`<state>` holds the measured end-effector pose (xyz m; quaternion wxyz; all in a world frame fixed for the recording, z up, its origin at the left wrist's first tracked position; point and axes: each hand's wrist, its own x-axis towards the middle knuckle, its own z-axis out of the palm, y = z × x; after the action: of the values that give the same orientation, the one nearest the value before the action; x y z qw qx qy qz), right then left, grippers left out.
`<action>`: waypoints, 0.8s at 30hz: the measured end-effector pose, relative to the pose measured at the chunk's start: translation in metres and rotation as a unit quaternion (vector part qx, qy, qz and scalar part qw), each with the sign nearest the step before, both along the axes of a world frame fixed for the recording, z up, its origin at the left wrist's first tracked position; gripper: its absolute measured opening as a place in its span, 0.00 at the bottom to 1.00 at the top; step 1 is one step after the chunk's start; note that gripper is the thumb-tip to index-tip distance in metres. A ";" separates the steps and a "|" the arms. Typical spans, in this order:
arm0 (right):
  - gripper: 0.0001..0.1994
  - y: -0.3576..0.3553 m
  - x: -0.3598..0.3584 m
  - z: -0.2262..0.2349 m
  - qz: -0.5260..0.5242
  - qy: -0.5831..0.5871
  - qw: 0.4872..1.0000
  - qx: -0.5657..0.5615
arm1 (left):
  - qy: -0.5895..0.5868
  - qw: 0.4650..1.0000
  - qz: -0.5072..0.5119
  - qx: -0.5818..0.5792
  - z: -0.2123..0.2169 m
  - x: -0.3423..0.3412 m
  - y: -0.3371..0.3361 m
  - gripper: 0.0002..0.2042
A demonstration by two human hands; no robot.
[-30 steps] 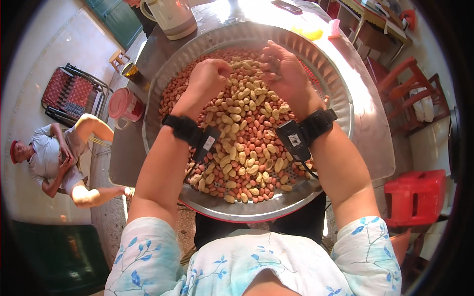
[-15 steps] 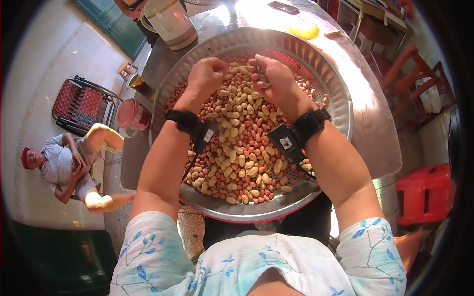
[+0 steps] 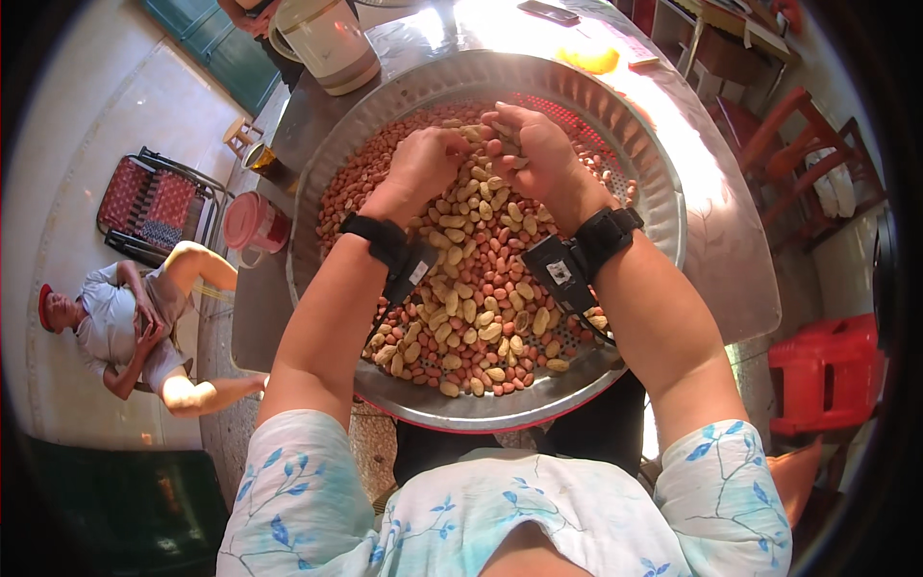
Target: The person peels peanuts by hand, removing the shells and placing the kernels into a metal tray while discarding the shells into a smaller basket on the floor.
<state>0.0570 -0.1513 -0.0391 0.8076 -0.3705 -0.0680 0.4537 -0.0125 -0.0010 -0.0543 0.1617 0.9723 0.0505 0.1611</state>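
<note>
A wide round metal tray (image 3: pixel 461 412) holds a heap of peanuts, pale unshelled ones (image 3: pixel 452 332) mixed with reddish shelled kernels (image 3: pixel 370 144). Over the far part of the heap, my left hand (image 3: pixel 423 168) has its fingers pinched together; what lies between them is hidden. Close to its right, my right hand (image 3: pixel 543 159) curls around a few peanuts, with a reddish kernel and pale shells showing by the fingers. The two hands are near each other, fingertips almost meeting. Each wrist wears a black strap with a small black box.
The tray rests on a grey table (image 3: pixel 721 260). A beige jug (image 3: pixel 327 43), a pink lidded container (image 3: pixel 256 223) and a dark cup (image 3: pixel 261 159) stand left of it. A phone (image 3: pixel 548 12) lies at the back. A red stool (image 3: pixel 827 375) stands right; a person sits (image 3: pixel 125 313) at left.
My left hand has moved right, closer to my right hand, uncovering more kernels at the tray's left. My right hand has stayed almost in place, still holding peanuts.
</note>
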 end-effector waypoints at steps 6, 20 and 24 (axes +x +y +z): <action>0.05 -0.001 -0.001 0.003 -0.028 -0.039 0.999 -0.026 | 0.041 0.996 0.041 0.073 -0.003 -0.009 0.007 0.05; 0.12 0.005 -0.018 -0.001 0.067 -0.076 0.991 -0.085 | -0.021 0.976 0.022 -0.217 0.039 -0.030 0.000 0.07; 0.12 0.003 -0.015 -0.003 0.067 -0.056 0.996 -0.029 | -0.024 0.914 -0.090 -0.395 0.037 -0.023 -0.009 0.08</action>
<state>0.0420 -0.1485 -0.0423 0.7591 -0.4135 -0.1244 0.4873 -0.0360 -0.0104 -0.0168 0.5474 0.8256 0.0185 0.1359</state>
